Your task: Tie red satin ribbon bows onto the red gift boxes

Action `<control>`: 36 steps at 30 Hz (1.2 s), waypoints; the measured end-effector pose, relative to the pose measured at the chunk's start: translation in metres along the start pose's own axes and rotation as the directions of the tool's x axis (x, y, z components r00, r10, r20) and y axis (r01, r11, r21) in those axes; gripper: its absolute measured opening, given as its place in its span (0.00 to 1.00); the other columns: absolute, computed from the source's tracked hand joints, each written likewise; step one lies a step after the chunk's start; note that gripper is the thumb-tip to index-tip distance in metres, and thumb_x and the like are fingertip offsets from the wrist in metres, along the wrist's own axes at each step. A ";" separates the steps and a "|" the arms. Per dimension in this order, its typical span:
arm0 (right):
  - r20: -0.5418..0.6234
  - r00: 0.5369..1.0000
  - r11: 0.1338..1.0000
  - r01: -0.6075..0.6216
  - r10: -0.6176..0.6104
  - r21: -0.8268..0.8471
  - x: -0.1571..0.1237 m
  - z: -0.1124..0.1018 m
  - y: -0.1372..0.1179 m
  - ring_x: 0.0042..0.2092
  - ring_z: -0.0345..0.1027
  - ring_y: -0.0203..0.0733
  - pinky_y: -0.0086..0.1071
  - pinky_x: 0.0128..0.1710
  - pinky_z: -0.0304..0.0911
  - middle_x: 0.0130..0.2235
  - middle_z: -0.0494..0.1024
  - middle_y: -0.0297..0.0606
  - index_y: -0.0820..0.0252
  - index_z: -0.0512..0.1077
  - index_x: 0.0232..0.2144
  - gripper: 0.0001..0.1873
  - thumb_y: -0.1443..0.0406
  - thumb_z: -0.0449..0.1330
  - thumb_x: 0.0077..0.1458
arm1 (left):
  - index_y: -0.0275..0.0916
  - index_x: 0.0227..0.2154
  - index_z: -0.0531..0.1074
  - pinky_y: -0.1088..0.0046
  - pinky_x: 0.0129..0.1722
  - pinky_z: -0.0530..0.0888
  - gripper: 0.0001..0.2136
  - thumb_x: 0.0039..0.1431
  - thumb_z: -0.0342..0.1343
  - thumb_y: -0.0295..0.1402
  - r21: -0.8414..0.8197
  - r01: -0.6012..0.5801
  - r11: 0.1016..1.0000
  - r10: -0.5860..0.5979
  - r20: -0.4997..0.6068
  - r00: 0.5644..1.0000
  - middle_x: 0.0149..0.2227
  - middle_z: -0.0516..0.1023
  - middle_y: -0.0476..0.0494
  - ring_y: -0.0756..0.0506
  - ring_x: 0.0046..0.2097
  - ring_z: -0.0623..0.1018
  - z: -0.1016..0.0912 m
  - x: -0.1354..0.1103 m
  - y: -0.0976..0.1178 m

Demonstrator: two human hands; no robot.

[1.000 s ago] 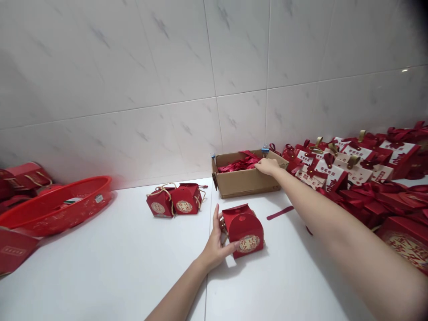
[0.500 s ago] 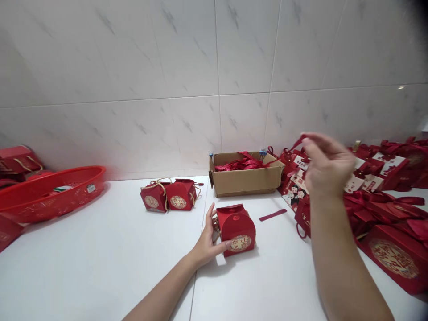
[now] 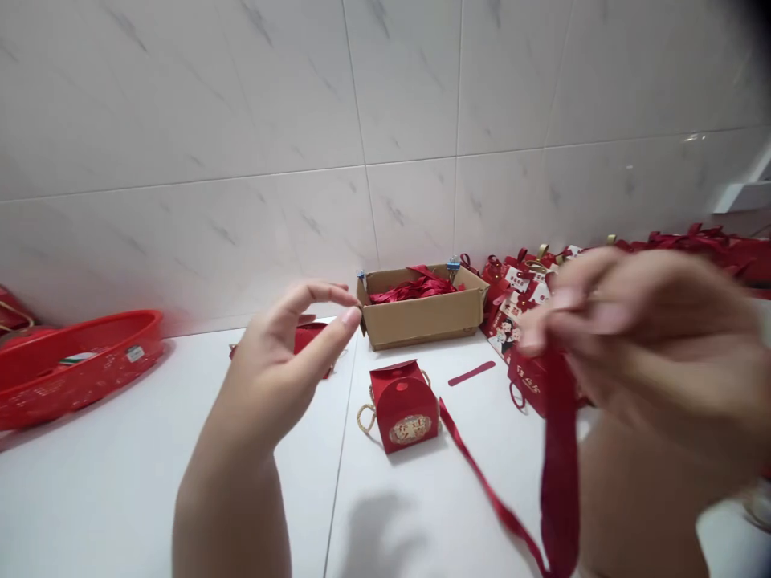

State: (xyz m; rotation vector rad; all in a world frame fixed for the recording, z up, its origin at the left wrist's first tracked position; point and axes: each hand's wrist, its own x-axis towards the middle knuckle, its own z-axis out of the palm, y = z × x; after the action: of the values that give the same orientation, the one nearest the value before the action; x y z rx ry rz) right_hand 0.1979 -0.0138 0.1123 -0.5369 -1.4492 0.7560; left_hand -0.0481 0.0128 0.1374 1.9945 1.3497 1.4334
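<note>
My right hand (image 3: 650,345) is raised close to the camera, blurred, fingers pinched on a dark red ribbon (image 3: 557,482) that hangs down and trails across the white counter toward a small red gift box (image 3: 403,405). The box stands alone on the counter with a gold emblem on its front and a rope handle at its left. My left hand (image 3: 283,365) is lifted in front of me, thumb and forefinger apart, holding nothing. It partly hides two more small red boxes (image 3: 310,337) behind it.
A cardboard box (image 3: 422,317) full of red ribbons stands against the tiled wall. Many red and white gift boxes (image 3: 524,297) are piled at the right. A red plastic basket (image 3: 78,369) sits at far left. A loose ribbon piece (image 3: 471,373) lies near the cardboard box.
My right hand drew a ribbon out of the cardboard box and brought it up close. My left hand let go of the small red box and rose toward the ribbon.
</note>
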 end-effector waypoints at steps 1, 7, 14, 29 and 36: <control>0.051 0.999 0.999 0.018 -0.019 0.027 0.007 0.009 0.002 0.32 0.68 0.34 0.31 0.30 0.69 0.33 0.70 0.33 0.55 0.67 0.26 0.07 0.68 0.63 0.50 | 0.40 0.40 0.72 0.57 0.37 0.72 0.18 0.52 0.54 0.47 0.000 -0.013 1.000 0.013 0.022 1.000 0.42 0.72 0.43 0.40 0.38 0.74 -0.001 -0.004 0.004; 0.439 0.873 0.951 -0.287 0.211 0.113 0.028 0.049 0.035 0.32 0.66 0.30 0.26 0.29 0.64 0.33 0.66 0.30 0.57 0.61 0.33 0.12 0.70 0.62 0.50 | 0.43 0.32 0.75 0.65 0.35 0.73 0.07 0.52 0.57 0.38 0.096 -0.159 0.983 0.128 0.267 0.955 0.33 0.75 0.45 0.42 0.36 0.74 0.010 -0.021 0.002; 0.479 0.822 0.933 -0.360 0.307 0.022 0.025 0.054 0.041 0.30 0.62 0.29 0.23 0.26 0.59 0.31 0.63 0.29 0.57 0.56 0.31 0.13 0.70 0.60 0.52 | 0.41 0.31 0.72 0.74 0.29 0.71 0.08 0.57 0.51 0.37 0.167 -0.070 0.983 0.004 0.363 0.932 0.33 0.76 0.47 0.48 0.33 0.74 0.007 -0.013 0.005; 0.505 0.790 0.932 -0.350 0.349 -0.097 0.034 0.047 0.040 0.29 0.64 0.31 0.27 0.30 0.60 0.26 0.70 0.33 0.62 0.70 0.28 0.13 0.57 0.56 0.56 | 0.39 0.30 0.68 0.72 0.27 0.68 0.07 0.57 0.52 0.38 0.111 -0.101 0.989 0.093 0.075 0.993 0.34 0.72 0.46 0.50 0.31 0.72 0.014 -0.011 0.003; 0.374 0.847 0.912 -0.272 0.378 -0.307 0.024 0.023 0.021 0.29 0.62 0.32 0.27 0.28 0.57 0.26 0.70 0.33 0.60 0.72 0.26 0.15 0.56 0.55 0.56 | 0.42 0.35 0.67 0.72 0.34 0.70 0.04 0.57 0.48 0.31 0.197 -0.185 0.963 0.134 0.247 0.960 0.46 0.69 0.46 0.46 0.45 0.72 0.007 -0.014 -0.001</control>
State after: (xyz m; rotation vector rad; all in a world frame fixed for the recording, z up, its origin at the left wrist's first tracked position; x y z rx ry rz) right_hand 0.1711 0.0151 0.1143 -0.8644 -1.9032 1.0194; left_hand -0.0428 0.0031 0.1260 2.3773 1.3158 1.1088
